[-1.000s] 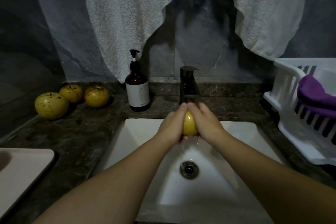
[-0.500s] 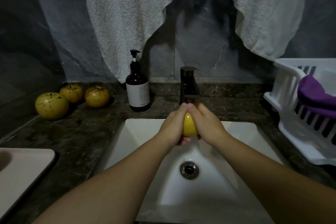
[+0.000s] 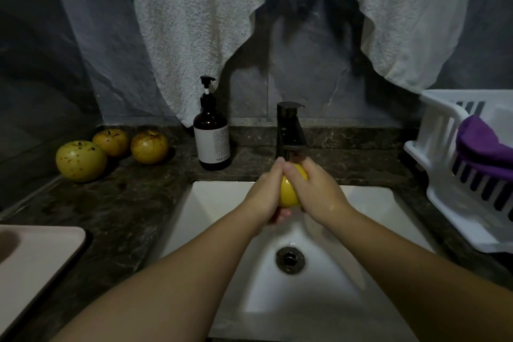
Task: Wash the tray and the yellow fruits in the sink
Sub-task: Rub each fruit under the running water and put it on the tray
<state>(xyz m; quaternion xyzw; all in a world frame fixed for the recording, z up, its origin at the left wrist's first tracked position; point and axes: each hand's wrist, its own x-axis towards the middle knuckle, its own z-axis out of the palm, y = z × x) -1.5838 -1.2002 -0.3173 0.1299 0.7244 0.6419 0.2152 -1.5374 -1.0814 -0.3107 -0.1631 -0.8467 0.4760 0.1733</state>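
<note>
Head view looks down on a white rectangular ceramic sink (image 3: pixel 227 200) set in a dark marble counter (image 3: pixel 133 203). Four yellow fruits show in all. One smooth bright yellow round fruit (image 3: pixel 290 191) is held over the basin just below the black square tap (image 3: pixel 290 130), with the left hand (image 3: pixel 263 197) and the right hand (image 3: pixel 316 194) pressed together around it, fingers curled on either side and fingertips meeting on top. Three speckled yellow round fruits (image 3: pixel 80 160) lie on the counter at the far left, close together. One pale pink flat plastic tray (image 3: pixel 36 264) rests on the counter at the near left edge; nothing visible lies on it. One brown pump bottle with a white label (image 3: pixel 211 139) stands left of the tap. One white slotted plastic basket (image 3: pixel 444 153) sits at the right, holding a folded purple cloth (image 3: pixel 483 147). One white towel (image 3: pixel 194 22) hangs across the wall. One round metal drain (image 3: pixel 290 260) sits in the basin floor.
</note>
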